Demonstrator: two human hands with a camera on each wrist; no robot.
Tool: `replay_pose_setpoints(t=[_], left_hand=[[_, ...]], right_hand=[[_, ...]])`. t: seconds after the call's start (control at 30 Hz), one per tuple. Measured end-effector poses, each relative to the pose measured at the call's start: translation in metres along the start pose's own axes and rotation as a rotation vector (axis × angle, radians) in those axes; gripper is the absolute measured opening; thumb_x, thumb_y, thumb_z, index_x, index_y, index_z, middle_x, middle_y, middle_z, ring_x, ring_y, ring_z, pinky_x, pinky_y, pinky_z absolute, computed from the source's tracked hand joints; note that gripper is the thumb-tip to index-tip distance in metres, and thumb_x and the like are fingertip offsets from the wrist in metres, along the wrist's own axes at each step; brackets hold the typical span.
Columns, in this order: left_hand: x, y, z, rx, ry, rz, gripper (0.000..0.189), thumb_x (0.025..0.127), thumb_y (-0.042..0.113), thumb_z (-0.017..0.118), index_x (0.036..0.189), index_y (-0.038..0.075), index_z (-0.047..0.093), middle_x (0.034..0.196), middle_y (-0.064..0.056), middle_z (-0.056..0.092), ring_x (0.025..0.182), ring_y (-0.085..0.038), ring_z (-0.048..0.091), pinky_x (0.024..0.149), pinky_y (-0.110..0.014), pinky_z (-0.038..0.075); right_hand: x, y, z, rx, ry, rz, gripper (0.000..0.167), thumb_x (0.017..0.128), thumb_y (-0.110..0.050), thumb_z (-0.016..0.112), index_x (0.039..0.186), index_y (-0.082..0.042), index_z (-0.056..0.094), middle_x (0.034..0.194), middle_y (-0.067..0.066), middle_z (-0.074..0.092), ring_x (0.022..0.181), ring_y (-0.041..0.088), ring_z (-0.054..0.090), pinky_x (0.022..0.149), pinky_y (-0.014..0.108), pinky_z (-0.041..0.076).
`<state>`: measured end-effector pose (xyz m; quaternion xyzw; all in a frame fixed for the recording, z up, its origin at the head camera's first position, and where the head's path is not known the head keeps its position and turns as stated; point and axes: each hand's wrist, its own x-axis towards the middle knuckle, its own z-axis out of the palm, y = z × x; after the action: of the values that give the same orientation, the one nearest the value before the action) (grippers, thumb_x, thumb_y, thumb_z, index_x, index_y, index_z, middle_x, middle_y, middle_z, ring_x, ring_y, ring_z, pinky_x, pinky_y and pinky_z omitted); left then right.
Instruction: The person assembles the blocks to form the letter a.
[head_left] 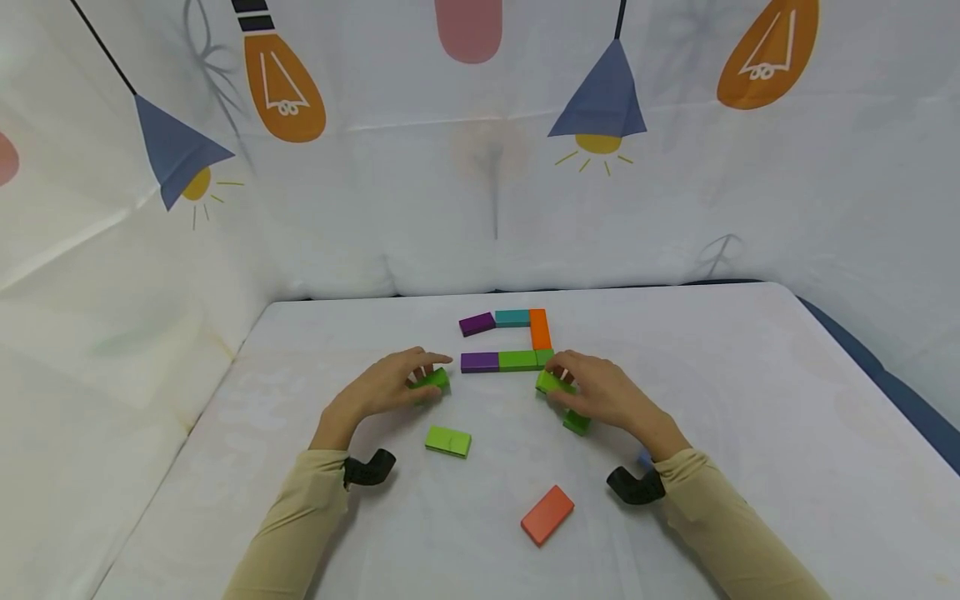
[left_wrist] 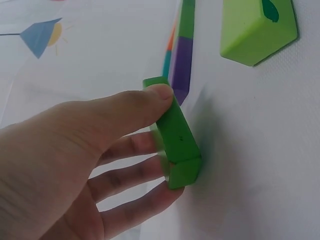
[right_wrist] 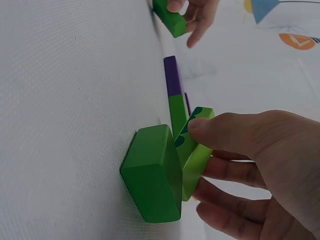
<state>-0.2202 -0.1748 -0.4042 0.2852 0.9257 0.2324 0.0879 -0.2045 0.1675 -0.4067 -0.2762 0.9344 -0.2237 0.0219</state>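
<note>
Nearest: coral-red oblong block [head_left: 547, 517], flat on the tabletop [head_left: 360, 550], well short of and right of the purple oblong block [head_left: 480, 362] (datum, left end of the near row). Then smooth light-green oblong block [head_left: 448, 442], short of datum, slightly left. Dark-green block [right_wrist: 152, 175] sits short-right of datum, by the right hand [head_left: 600, 390], which pinches a leaf-marked light-green block [right_wrist: 196, 152]. Left hand [head_left: 390, 383] pinches a green oblong block [left_wrist: 179, 135] just short-left of datum, thumb against fingers; hands well apart. Step looks like adding blocks to the layout. I'd place one at a time, square to datum, low approach, light touch; mind the right hand's knuckles near the row. Beyond datum, orange upright block [head_left: 540, 329] and teal block [head_left: 513, 318] look aligned; dark-purple block [head_left: 477, 324] is angled, probably needs a nudge.
</note>
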Motion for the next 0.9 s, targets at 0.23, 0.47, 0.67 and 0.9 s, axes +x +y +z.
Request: replay_pose_setpoints(t=[0.23, 0.47, 0.67, 0.9], left_hand=[[0.002, -0.002, 0.001, 0.002, 0.018, 0.027, 0.04, 0.089, 0.025, 0.067, 0.127, 0.016, 0.061, 0.1, 0.0, 0.059, 0.093, -0.015, 0.06, 0.083, -0.03, 0.052], [0.004, -0.006, 0.004, -0.001, 0.089, 0.028, 0.038, 0.087, 0.025, 0.069, 0.121, 0.011, 0.063, 0.102, 0.0, 0.06, 0.09, -0.014, 0.057, 0.077, -0.028, 0.052], [0.006, -0.005, 0.008, 0.0, 0.15, -0.028, 0.038, 0.086, 0.027, 0.07, 0.118, 0.009, 0.063, 0.1, -0.002, 0.061, 0.084, -0.015, 0.058, 0.073, -0.027, 0.05], [0.009, -0.004, 0.013, -0.002, 0.228, -0.097, 0.034, 0.085, 0.027, 0.07, 0.114, 0.009, 0.065, 0.105, -0.006, 0.06, 0.08, -0.015, 0.057, 0.067, -0.025, 0.046]], right_hand=[[0.001, 0.001, 0.0, 0.025, 0.012, 0.012, 0.038, 0.084, -0.023, 0.071, 0.117, -0.01, 0.058, 0.104, 0.001, 0.065, 0.09, 0.015, 0.062, 0.074, 0.03, 0.053], [0.001, 0.001, 0.0, 0.057, 0.02, 0.03, 0.038, 0.085, -0.023, 0.07, 0.118, -0.011, 0.057, 0.102, 0.002, 0.065, 0.088, 0.015, 0.06, 0.073, 0.029, 0.053], [0.001, 0.002, 0.0, 0.067, 0.032, 0.041, 0.038, 0.085, -0.024, 0.07, 0.118, -0.01, 0.056, 0.098, 0.002, 0.064, 0.087, 0.015, 0.06, 0.072, 0.029, 0.052], [0.001, 0.003, 0.001, 0.061, 0.05, 0.069, 0.038, 0.087, -0.027, 0.068, 0.119, -0.011, 0.056, 0.096, 0.003, 0.064, 0.085, 0.016, 0.06, 0.069, 0.028, 0.051]])
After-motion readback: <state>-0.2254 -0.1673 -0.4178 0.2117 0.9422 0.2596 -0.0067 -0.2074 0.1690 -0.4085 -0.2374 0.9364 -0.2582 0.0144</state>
